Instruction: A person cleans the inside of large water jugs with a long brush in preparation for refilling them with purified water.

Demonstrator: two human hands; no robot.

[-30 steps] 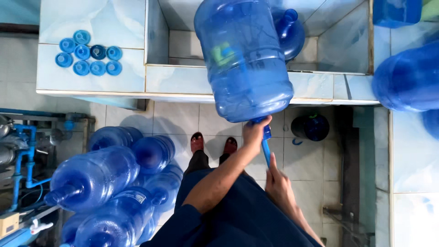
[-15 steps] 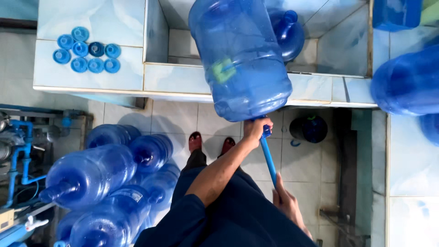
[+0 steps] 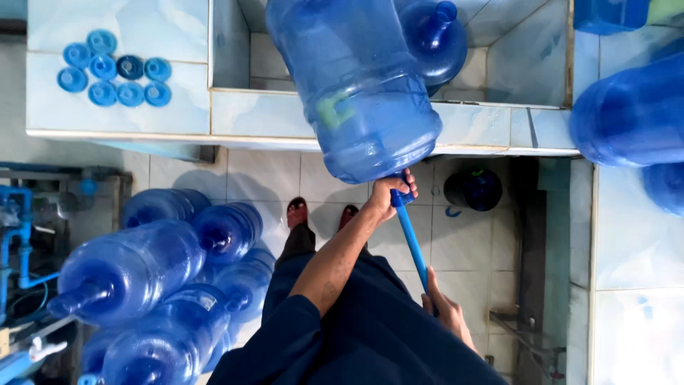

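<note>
Holding: we grip the large translucent blue plastic water jug (image 3: 360, 85) by its neck, tipped over the tiled ledge (image 3: 499, 125), its base toward 12 o'clock and its mouth toward 6 o'clock.
Left hand: our left hand (image 3: 390, 194) is clenched round the jug's neck, right where the thin blue rod (image 3: 412, 242) enters.
Right hand: our right hand (image 3: 443, 308) sits at 5 o'clock from the jug, fingers wrapped round the rod's lower end.
Handling: we judge the jug empty or nearly so, hence light but bulky; its smooth wall may be wet and slippery, so the narrow neck looks the surest place to hold, with the ledge taking the weight.
Rod: stiff and slender, it runs from the mouth down to the right hand.
Behind the jug: a second blue jug (image 3: 434, 43) lies in the tiled basin (image 3: 513, 64) at 1 o'clock.
Caps: a cluster of round blue plastic caps (image 3: 114, 70) lies on the counter at 10 o'clock.
Stack: more blue jugs (image 3: 142, 271) lie on their sides at 8 o'clock.
Right side: another big blue jug (image 3: 630, 114) lies at 3 o'clock.
Floor: our sandalled feet (image 3: 320, 214) stand on pale tiles below the ledge.
</note>
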